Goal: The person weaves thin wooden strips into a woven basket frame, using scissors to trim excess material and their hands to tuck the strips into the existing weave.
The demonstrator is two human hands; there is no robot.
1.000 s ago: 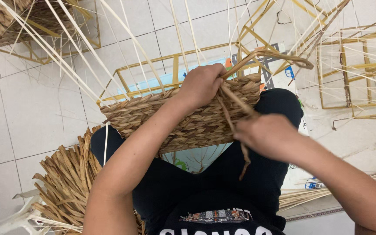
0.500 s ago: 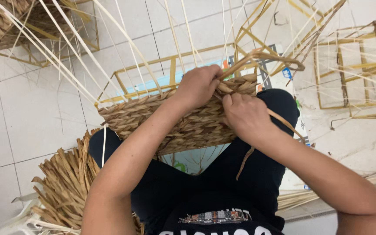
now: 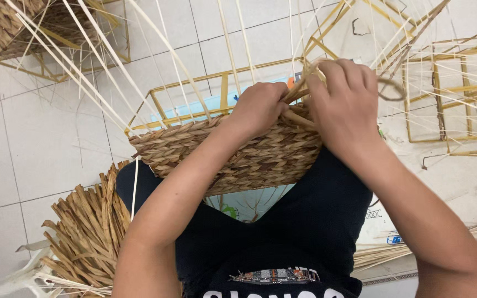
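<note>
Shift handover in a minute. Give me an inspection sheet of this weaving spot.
Surface: white tiled floor, stray marks.
Job's things: half-woven basket on a yellow frame, resting on the lap; loose strand at its rim.
Clutter: bundle of straw strips lower left; bare wire frames right; another woven basket top left.
Grips: left hand and right hand both closed on the strand at the rim.
Cables: nothing seen.
Surroundings: white plastic piece, printed sheets on floor.
</note>
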